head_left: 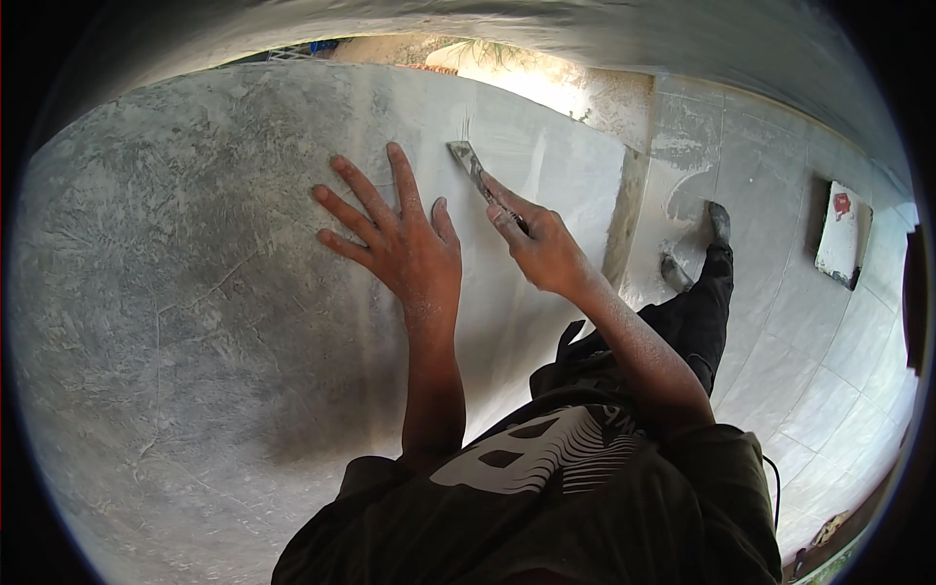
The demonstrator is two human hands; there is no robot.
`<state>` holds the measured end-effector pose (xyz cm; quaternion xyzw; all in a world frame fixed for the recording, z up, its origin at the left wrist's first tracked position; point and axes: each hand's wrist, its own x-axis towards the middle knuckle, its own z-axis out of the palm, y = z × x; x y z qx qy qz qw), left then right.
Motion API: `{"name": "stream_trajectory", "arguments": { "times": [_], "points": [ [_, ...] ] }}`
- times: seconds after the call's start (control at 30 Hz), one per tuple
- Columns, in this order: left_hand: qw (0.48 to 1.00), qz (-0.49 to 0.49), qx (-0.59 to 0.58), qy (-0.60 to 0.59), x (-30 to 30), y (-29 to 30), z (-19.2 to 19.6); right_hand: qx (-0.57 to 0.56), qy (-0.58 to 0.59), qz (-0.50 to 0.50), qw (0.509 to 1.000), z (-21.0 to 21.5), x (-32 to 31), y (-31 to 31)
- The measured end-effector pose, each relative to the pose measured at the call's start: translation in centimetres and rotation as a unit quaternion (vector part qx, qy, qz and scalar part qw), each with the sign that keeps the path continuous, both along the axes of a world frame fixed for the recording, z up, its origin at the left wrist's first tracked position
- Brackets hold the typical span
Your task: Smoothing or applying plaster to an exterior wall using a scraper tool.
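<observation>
Grey tiled floor (pixel 767 224), white rectangular object (pixel 838 232) with red patch, two feet (pixel 720 222).

Dark short-sleeved fabric shirt (pixel 546 546) worn, white wavy-striped graphic (pixel 556 458) printed on front. Black trousers (pixel 709 310) worn below. Thin black cord (pixel 777 478) seen beside right sleeve (pixel 726 468). Bare left hand (pixel 414 244), bare right hand (pixel 546 249) speckled with pale dust (pixel 426 310).

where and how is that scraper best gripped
Probably by its handle, coming from the picture's lower right, as the right hand does: the scraper slants up-left, so its flat blade points away and the handle faces that hand.
</observation>
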<state>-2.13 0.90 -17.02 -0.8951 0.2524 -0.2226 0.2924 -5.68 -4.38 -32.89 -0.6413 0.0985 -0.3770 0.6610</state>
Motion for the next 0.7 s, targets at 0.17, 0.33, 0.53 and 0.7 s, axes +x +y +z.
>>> {"name": "stream_trajectory", "arguments": {
  "times": [0.17,0.33,0.53,0.7],
  "points": [
    [1.0,0.015,0.011,-0.006,-0.1,0.5,0.7,0.199,0.178,0.265,0.927,5.4,0.1,-6.3],
    [1.0,0.008,0.004,-0.006,0.0,0.7,0.1,0.05,0.092,0.131,0.986,1.9,-1.0,-1.4],
    [1.0,0.011,0.005,-0.004,-0.4,0.5,0.6,0.204,0.183,0.258,0.926,5.6,0.4,-6.6],
    [1.0,0.018,0.008,-0.002,0.0,0.5,0.1,0.156,0.1,0.199,0.962,4.4,-1.4,-2.3]
  ]
}}
